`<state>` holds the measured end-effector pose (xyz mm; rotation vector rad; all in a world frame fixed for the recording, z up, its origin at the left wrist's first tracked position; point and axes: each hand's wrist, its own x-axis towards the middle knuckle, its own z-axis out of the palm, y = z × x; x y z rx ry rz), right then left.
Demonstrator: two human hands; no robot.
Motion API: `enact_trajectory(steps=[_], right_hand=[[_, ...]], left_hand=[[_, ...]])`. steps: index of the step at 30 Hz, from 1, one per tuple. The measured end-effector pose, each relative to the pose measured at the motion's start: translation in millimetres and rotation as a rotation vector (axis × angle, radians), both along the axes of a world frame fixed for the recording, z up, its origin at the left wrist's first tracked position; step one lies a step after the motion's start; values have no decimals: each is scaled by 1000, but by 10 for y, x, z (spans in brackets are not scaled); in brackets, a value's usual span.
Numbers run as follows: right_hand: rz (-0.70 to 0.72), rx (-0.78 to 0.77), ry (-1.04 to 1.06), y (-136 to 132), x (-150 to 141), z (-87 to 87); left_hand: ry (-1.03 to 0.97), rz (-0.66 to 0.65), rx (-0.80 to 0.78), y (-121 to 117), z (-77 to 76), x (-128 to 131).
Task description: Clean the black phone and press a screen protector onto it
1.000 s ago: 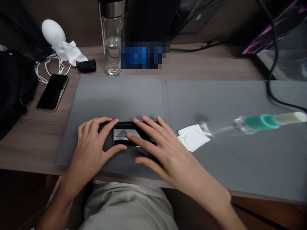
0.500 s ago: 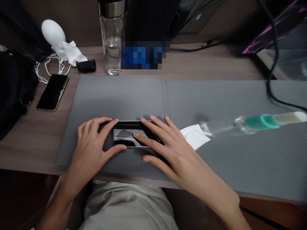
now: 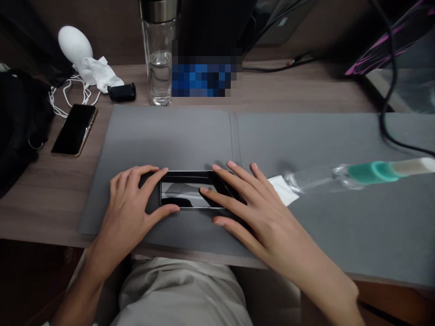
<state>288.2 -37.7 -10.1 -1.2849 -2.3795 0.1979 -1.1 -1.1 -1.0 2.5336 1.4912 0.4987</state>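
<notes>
A smartphone (image 3: pixel 185 188) with a dark, glossy screen lies sideways on the grey desk mat (image 3: pixel 176 136). My left hand (image 3: pixel 131 201) grips its left end, thumb on the near edge and index finger on the far edge. Over the right part of the phone, my right hand (image 3: pixel 256 213) is spread with its fingers apart. Its index fingertip is at the screen, though I cannot tell whether it presses. The phone's right end is hidden under this hand. A folded white tissue (image 3: pixel 284 191) lies just beyond the right hand, partly covered by it.
A clear bottle with a green band (image 3: pixel 370 173) lies to the right. Another phone (image 3: pixel 74 130) rests at left beside white cables and a black clip-like object (image 3: pixel 122 92). A glass water bottle (image 3: pixel 160 79) stands at the back. A black cable (image 3: pixel 385 122) hangs at right.
My right hand has slid to the right across the phone, uncovering more of the screen and covering more of the tissue. The left hand and phone stay put.
</notes>
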Motion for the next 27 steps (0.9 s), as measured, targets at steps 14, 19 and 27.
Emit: enact_trajectory(steps=[14,19,27], right_hand=[[-60,-57,34,-62,185,-10],[-83,-77,43,-69,257,-18],[-98,-97,41,-76,340,-18]], left_hand=[[18,1,0,2,16,8],[21,-1,6,-2,13,10],[19,-4,6,2,-11,-5]])
